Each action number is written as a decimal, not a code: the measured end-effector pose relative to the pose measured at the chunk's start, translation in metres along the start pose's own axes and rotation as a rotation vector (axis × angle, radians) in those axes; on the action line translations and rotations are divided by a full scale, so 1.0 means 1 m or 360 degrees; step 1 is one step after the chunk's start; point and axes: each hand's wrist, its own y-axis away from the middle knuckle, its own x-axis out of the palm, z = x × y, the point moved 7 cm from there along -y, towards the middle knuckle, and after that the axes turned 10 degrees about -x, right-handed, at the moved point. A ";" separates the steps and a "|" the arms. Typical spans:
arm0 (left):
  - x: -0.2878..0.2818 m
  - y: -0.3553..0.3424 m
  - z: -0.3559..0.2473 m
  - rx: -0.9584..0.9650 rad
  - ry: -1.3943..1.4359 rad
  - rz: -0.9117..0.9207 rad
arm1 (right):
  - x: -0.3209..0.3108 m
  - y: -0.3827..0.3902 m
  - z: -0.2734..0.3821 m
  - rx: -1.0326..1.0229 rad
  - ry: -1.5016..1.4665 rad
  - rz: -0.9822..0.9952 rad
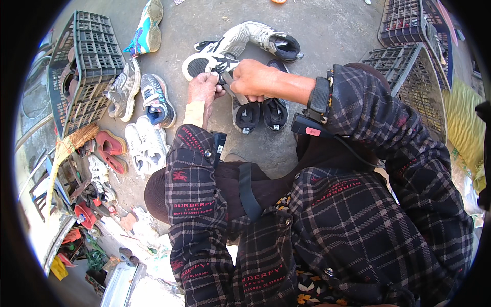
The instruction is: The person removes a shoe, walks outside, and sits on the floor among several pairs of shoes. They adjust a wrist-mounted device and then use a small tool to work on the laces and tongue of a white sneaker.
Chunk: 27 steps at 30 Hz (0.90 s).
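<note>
A white sneaker with a black mesh toe and dark laces lies under my hands, toe to the left. Its heel end is hidden behind my right hand. My left hand pinches at the sneaker's near side, thumb and fingers together. Beside it, my right hand is closed around a flat grey strip that runs over the laces; whether it is a lace or a tool I cannot tell. Just nearer to me stands a pair of dark-lined sneakers, partly covered by my right wrist.
Beyond my hands lie grey-white sneakers. At left are a turquoise shoe, a blue-grey sneaker, white shoes, red shoes and a straw broom. Black plastic crates stand left and right.
</note>
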 end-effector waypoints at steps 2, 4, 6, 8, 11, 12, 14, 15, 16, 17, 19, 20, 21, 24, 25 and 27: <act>0.000 0.001 0.000 0.0009 -0.0030 -0.0018 | 0.000 0.002 0.001 -0.0006 -0.0009 0.0008; 0.002 0.002 -0.001 0.0024 -0.0068 -0.0019 | -0.002 0.005 0.001 0.0002 -0.0007 0.0006; 0.003 0.003 -0.001 0.0024 -0.0092 -0.0025 | -0.003 0.007 0.002 -0.0003 -0.0031 0.0002; 0.003 0.003 -0.001 0.0029 -0.0100 -0.0027 | -0.003 0.009 0.002 -0.0004 -0.0048 -0.0001; 0.003 0.003 -0.001 0.0031 -0.0093 -0.0026 | -0.002 0.009 0.001 0.0005 -0.0056 -0.0005; 0.003 0.003 -0.001 0.0035 -0.0092 -0.0023 | -0.002 0.008 0.000 0.0010 -0.0055 -0.0006; 0.003 0.004 -0.002 0.0040 -0.0092 -0.0020 | -0.002 0.005 -0.001 0.0014 -0.0061 -0.0011; 0.003 0.004 -0.001 0.0042 -0.0093 -0.0019 | -0.001 0.003 -0.002 0.0012 -0.0069 -0.0014; 0.003 0.003 -0.001 0.0043 -0.0094 -0.0018 | -0.001 0.000 -0.002 0.0015 -0.0073 -0.0016; 0.003 0.003 -0.001 0.0053 -0.0116 -0.0038 | -0.001 -0.002 -0.003 0.0000 -0.0086 -0.0022; 0.002 0.001 -0.002 0.0090 -0.0163 -0.0076 | 0.000 -0.006 -0.005 -0.0014 -0.0097 -0.0031; 0.001 0.000 -0.004 0.0130 -0.0221 -0.0124 | 0.001 -0.008 -0.005 -0.0027 -0.0112 -0.0029; 0.000 -0.001 -0.006 0.0185 -0.0281 -0.0171 | 0.001 -0.009 -0.006 -0.0036 -0.0119 -0.0028; -0.004 0.001 -0.018 0.0444 -0.0674 -0.0436 | 0.001 -0.012 -0.007 -0.0043 -0.0094 -0.0015; -0.005 0.003 -0.022 0.0505 -0.0851 -0.0559 | 0.001 -0.012 -0.007 -0.0039 -0.0069 -0.0010; -0.003 0.006 -0.026 0.0605 -0.0973 -0.0629 | 0.000 -0.013 -0.005 -0.0062 -0.0035 -0.0003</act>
